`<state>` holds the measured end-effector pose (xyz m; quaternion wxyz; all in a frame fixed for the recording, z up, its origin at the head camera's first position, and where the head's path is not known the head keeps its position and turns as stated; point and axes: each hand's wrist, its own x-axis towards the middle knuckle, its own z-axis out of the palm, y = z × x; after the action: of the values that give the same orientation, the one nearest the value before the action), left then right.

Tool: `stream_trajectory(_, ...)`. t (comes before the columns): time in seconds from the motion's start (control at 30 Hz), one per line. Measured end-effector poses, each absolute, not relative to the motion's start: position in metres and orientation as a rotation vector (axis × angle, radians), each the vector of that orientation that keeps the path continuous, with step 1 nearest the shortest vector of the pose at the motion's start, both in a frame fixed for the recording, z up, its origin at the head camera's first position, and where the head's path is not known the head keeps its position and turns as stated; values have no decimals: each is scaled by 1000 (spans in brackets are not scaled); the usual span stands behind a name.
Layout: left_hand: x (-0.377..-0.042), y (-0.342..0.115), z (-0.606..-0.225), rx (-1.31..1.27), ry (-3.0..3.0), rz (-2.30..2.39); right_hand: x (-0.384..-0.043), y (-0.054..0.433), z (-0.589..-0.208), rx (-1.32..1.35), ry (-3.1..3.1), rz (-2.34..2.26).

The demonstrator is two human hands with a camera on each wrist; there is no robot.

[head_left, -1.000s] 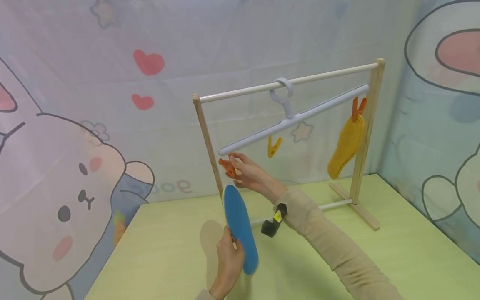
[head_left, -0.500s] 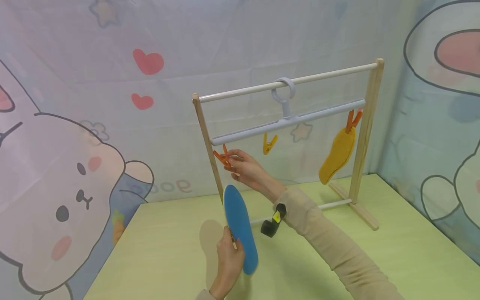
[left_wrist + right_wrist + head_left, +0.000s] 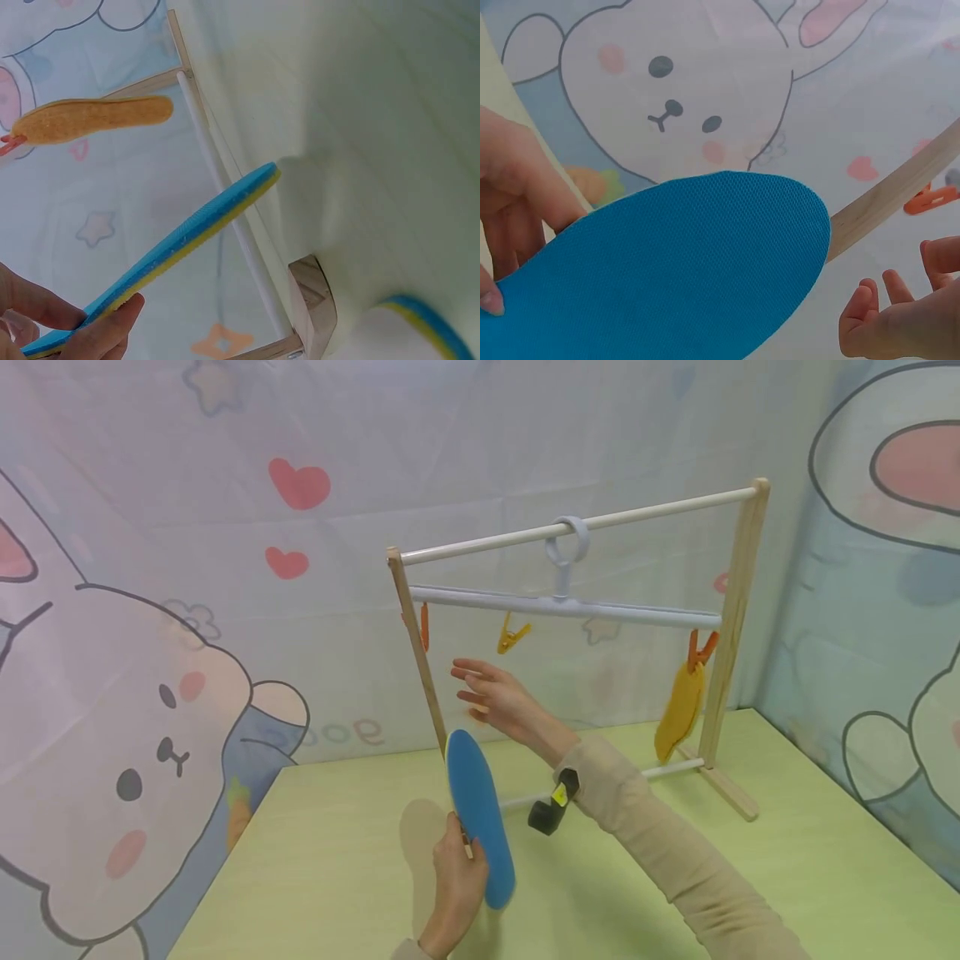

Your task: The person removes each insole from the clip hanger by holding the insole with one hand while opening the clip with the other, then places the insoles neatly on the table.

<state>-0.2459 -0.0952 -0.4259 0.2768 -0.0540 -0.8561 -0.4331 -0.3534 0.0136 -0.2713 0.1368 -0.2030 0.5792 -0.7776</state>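
My left hand [image 3: 459,877] pinches the lower part of a blue insole [image 3: 478,810], which stands on end above the table. Its yellow underside shows as a strip in the left wrist view. My right hand [image 3: 498,702] is raised beyond the insole, fingers loosely spread and holding nothing. Up and left of it, an orange clothespin [image 3: 424,627] hangs under the left end of a pale hanger [image 3: 525,603], partly behind the rack's post. A yellow clothespin [image 3: 512,635] hangs near the middle. At the right end, another orange clothespin [image 3: 701,648] holds a yellow insole [image 3: 680,714].
The hanger's hook loops over the white top rod [image 3: 645,515] of a wooden rack [image 3: 738,577]. A low white rod [image 3: 675,768] joins the rack's feet. A blue-and-yellow edged thing [image 3: 427,322] shows at the left wrist view's lower right. Printed cloth lines the walls.
My right hand has let go of the left orange clothespin. The hanger's left end has swung up and its right end, with the yellow insole, down. My left hand stays in place.
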Motion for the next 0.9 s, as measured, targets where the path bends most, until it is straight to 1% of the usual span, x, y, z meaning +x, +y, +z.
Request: stream_trajectory(0.9,-247,-100,-427,-167,-2235,-1161,-347,37,-300,-512,1739,-2192)
